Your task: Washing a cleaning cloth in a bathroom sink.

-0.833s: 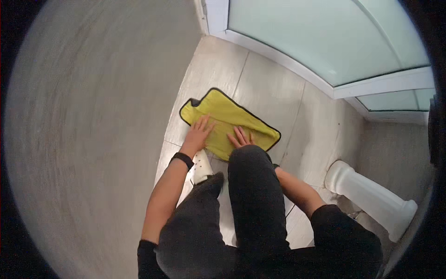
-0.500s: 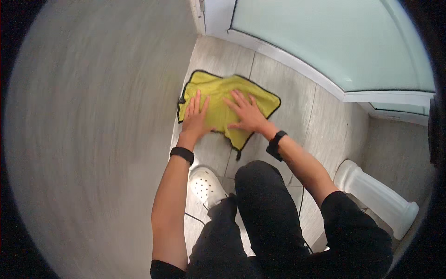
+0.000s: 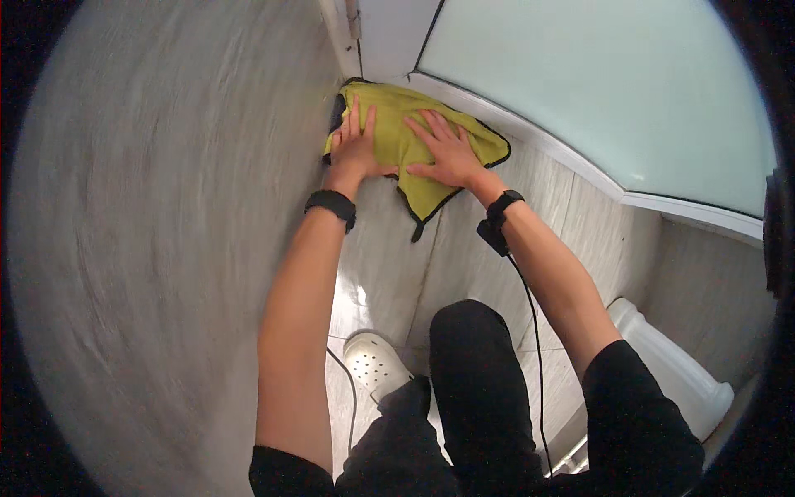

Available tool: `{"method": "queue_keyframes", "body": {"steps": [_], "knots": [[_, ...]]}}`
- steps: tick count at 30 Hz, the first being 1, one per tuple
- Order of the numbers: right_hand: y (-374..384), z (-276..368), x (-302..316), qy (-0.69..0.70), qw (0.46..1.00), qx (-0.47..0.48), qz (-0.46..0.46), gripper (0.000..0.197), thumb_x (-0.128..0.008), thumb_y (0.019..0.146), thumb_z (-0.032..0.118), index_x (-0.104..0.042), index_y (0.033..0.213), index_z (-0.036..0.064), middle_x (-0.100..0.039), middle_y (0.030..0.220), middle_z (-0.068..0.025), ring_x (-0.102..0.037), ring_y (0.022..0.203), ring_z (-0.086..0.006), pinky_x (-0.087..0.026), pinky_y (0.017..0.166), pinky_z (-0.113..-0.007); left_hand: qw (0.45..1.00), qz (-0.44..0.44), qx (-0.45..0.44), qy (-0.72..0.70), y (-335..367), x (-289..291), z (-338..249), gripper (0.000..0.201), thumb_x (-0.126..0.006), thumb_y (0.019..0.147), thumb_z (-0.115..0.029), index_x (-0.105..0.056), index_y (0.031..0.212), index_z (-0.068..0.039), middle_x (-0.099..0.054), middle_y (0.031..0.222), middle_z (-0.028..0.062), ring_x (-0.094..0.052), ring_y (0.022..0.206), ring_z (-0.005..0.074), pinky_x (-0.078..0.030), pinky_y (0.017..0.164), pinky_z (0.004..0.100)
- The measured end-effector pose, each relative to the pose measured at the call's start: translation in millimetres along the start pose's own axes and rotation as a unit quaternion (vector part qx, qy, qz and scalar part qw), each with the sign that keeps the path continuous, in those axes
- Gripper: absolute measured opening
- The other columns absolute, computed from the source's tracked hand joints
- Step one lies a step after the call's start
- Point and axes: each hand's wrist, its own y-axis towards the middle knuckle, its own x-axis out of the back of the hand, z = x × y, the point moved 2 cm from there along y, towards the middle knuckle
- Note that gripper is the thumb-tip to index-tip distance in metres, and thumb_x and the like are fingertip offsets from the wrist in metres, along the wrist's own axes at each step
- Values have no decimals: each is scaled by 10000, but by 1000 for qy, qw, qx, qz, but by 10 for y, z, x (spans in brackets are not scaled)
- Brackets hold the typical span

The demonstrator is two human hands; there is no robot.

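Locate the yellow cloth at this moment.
In the head view, the yellow cloth lies on the floor at upper centre, under the left hand and right hand, beside the white frame.

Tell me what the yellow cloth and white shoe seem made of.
Yellow cloth: probably matte microfibre or similar fabric, judging by its soft folds and dark bound edge. White shoe: likely moulded foam or plastic, smooth, with neat round holes.

No lettering can be read here — neither numbers nor signs (nor any labels).
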Motion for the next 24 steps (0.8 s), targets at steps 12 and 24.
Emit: {"method": "queue_keyframes", "body": {"steps": [12, 24], "knots": [[-680, 198, -396, -52, 998, 34, -33, 882, -601, 767, 548, -175, 1456, 197, -178, 1499, -128, -149, 1391, -296, -125, 1089, -558, 996, -79, -47, -8, -1012, -576, -9, 1215, -812, 573, -434, -40, 1474, -174, 62, 1532, 115, -31, 1408, 319, -171, 1099, 481], [-2239, 837, -726, -9, 998, 17, 64, 954, -678, 715, 492, -170, 1459, 178, -133, 1511, -110, -103, 1402, -275, -112, 1092, -538, 998, -36, -20, -54, -2450, -1223, -289, 1185, -824, 571, -354, -82, 1471, -149, 38, 1526, 149, -23, 1402, 354, -129, 1083, 557]]}}
